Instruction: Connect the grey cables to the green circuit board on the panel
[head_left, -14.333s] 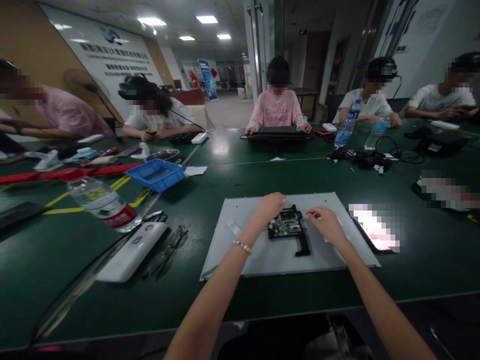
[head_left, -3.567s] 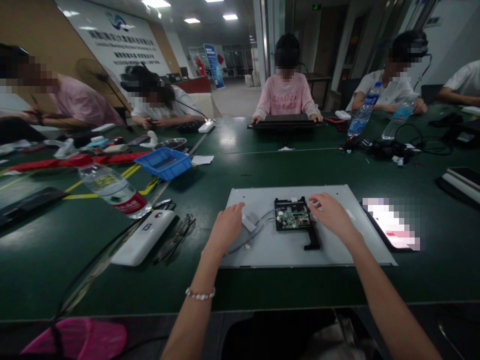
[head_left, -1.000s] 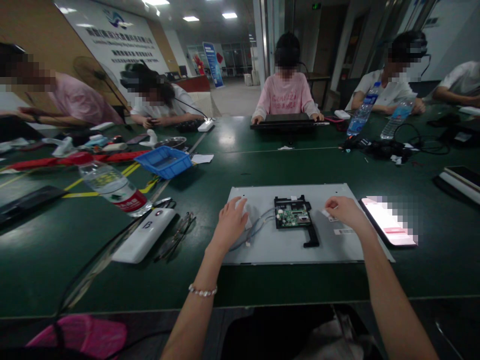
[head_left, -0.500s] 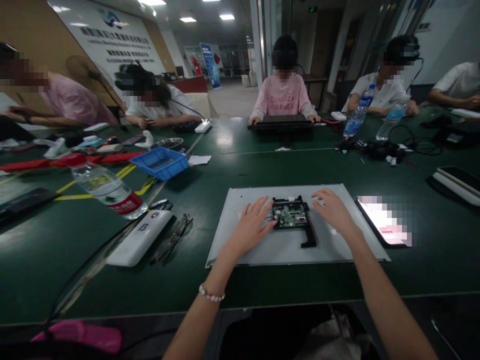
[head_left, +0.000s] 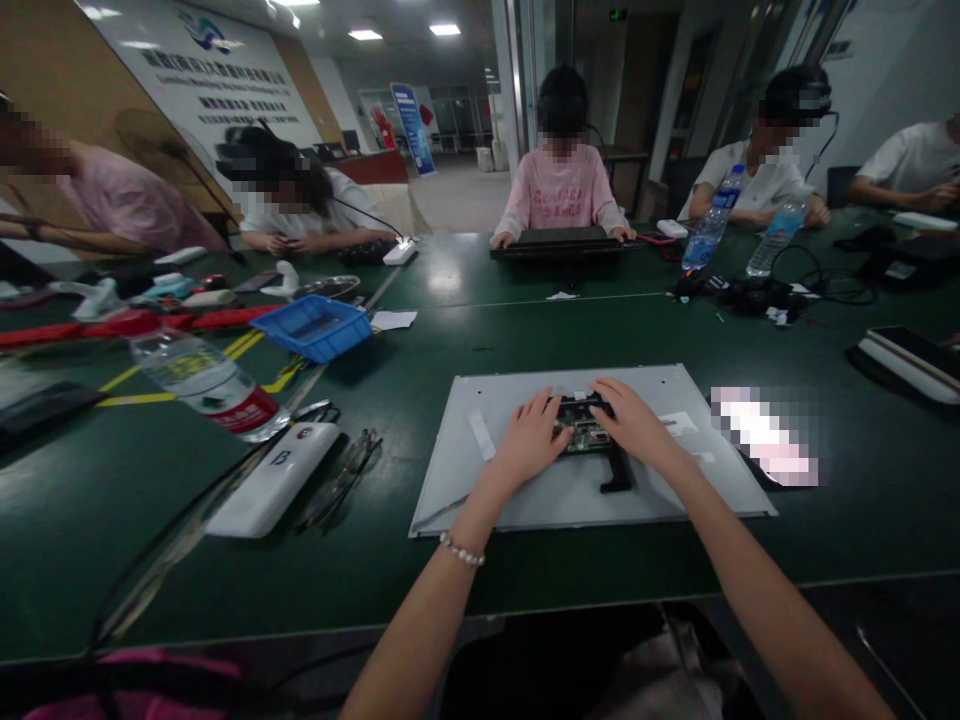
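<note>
A black plastic bracket with a green circuit board (head_left: 581,437) lies on a pale flat panel (head_left: 457,450) in front of me. My left hand (head_left: 531,435) covers the bracket's left side, fingers toward its far edge and thumb over the board. On the other side, my right hand (head_left: 634,425) grips the upper right part of the same bracket, its thumb near the board. The bracket's black lower arm shows below my right hand. Both hands hide the bracket's sides.
Left of the panel are eyeglasses (head_left: 341,480), a white power bank (head_left: 277,475), a tilted water bottle (head_left: 214,390) and a blue tray (head_left: 322,330). A phone with a bright screen (head_left: 765,435) borders the panel's right side. Several people sit around the green table (head_left: 480,340).
Both hands have moved inward, from beside the bracket onto its two sides. White strips on the panel at left and right, earlier mostly covered by my hands, now show.
</note>
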